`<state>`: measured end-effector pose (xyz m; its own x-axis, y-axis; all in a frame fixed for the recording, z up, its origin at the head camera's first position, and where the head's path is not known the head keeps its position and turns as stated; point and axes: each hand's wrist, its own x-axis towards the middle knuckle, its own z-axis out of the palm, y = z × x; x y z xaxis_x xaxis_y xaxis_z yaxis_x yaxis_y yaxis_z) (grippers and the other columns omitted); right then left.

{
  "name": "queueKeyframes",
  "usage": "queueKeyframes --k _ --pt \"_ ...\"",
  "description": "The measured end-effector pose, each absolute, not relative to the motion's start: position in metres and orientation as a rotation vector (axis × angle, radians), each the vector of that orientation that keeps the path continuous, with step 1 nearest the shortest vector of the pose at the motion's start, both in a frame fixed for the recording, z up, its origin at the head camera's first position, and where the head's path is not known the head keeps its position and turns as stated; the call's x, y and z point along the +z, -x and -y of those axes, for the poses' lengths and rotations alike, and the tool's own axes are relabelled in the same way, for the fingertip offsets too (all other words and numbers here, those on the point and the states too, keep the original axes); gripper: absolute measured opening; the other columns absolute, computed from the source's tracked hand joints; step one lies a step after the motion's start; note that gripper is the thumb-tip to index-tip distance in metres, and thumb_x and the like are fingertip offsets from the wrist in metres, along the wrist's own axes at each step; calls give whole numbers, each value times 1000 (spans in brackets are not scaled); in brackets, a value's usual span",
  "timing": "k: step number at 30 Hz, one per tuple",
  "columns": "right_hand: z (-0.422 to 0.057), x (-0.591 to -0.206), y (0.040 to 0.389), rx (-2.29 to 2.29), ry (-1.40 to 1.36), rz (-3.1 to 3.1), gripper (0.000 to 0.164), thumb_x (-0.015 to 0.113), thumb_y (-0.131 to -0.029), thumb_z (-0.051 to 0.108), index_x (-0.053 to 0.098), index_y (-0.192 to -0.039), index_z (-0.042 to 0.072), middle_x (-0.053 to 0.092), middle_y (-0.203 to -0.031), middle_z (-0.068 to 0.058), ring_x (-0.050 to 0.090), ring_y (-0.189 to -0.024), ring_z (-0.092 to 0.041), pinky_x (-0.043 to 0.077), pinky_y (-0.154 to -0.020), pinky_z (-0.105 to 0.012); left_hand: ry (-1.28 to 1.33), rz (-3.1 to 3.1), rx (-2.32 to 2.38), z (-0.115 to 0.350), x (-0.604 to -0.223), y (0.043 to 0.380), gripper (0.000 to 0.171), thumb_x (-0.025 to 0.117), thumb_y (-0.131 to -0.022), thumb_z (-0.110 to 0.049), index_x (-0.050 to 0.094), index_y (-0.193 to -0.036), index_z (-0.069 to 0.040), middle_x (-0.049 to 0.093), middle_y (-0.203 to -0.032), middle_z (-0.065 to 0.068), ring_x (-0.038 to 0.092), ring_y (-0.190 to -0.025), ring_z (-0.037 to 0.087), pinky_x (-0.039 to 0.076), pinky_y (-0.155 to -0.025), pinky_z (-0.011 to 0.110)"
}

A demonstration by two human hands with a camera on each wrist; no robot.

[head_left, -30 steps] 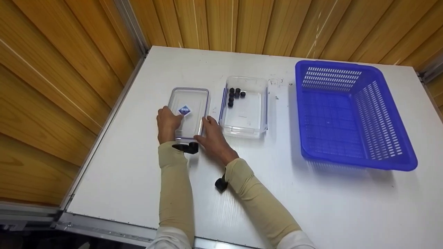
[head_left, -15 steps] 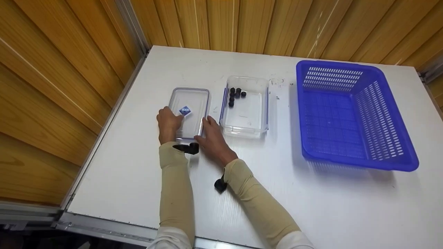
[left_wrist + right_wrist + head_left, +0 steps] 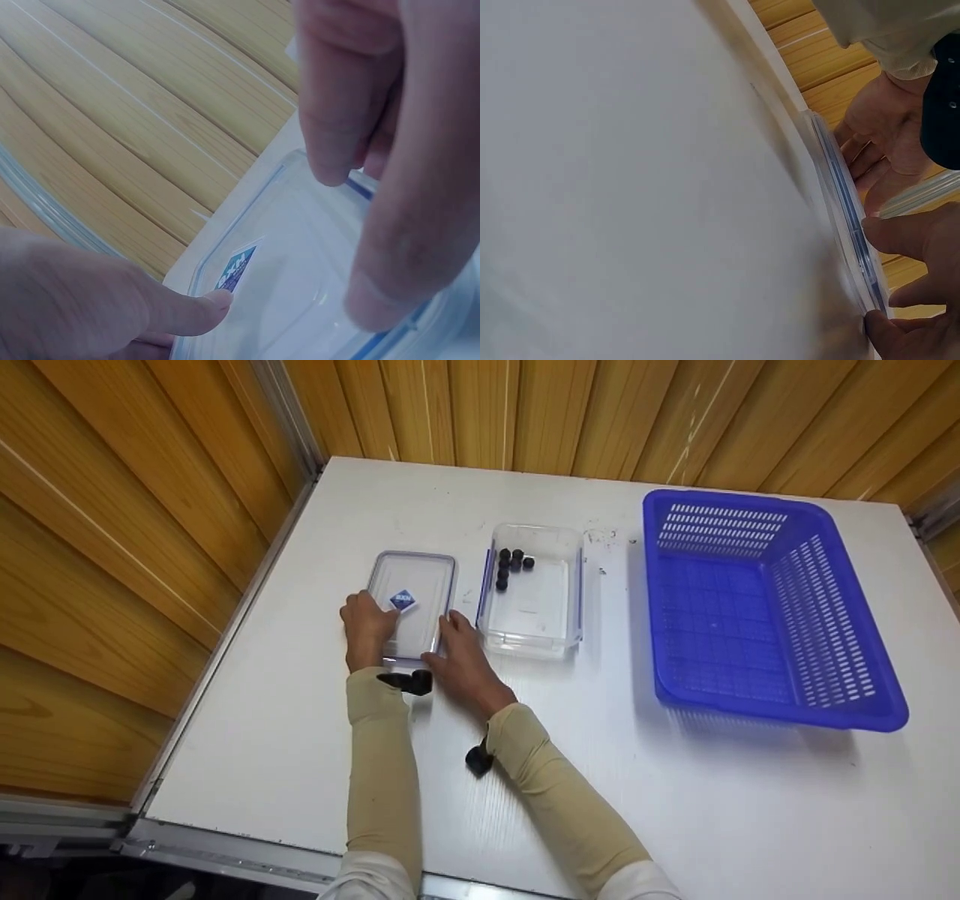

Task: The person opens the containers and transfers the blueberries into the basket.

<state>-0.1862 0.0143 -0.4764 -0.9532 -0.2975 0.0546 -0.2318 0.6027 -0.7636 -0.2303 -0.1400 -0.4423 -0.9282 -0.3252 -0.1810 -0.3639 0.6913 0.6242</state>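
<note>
A clear rectangular plastic lid (image 3: 424, 574) with a blue seal and a blue diamond sticker (image 3: 403, 600) lies on the left of the table. My left hand (image 3: 367, 626) holds its left side, fingers along the edge and thumb on top by the sticker. From the other side my right hand (image 3: 466, 664) grips the right edge near the front corner. The left wrist view shows thumb and fingertips on the lid (image 3: 285, 225). Just right of the lid stands an uncovered clear container (image 3: 536, 619) with several small black round pieces (image 3: 503, 574) grouped at its left side.
A large blue slotted basket (image 3: 772, 714) stands on the right of the white table (image 3: 262, 720). Wooden panel walls (image 3: 547, 412) rise behind and to the left. A metal frame edge (image 3: 217, 859) runs along the table's front.
</note>
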Motion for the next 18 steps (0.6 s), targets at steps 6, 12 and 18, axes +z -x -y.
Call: queueKeyframes --k 6,12,18 --pt "-14 -477 187 -1276 444 -2744 68 66 -84 18 33 -138 -8 25 -146 -23 24 -135 -33 21 -110 -35 561 -2850 1056 140 -442 229 57 61 -85 -17 41 -131 8 42 -130 23 36 -122 35 33 -102 43" --pt "-14 -478 188 -1263 447 -2755 67 65 -84 18 34 -137 -8 26 -145 -23 26 -134 -32 21 -110 -34 551 -2850 1058 141 -443 229 57 61 -86 -17 39 -133 7 39 -134 22 32 -125 35 30 -104 41" --pt "-14 -477 187 -1270 439 -2740 67 65 -84 17 34 -137 -8 25 -146 -22 25 -135 -30 20 -110 -32 531 -2839 1042 142 -444 230 59 59 -87 -19 37 -134 8 36 -135 24 31 -126 36 28 -105 41"
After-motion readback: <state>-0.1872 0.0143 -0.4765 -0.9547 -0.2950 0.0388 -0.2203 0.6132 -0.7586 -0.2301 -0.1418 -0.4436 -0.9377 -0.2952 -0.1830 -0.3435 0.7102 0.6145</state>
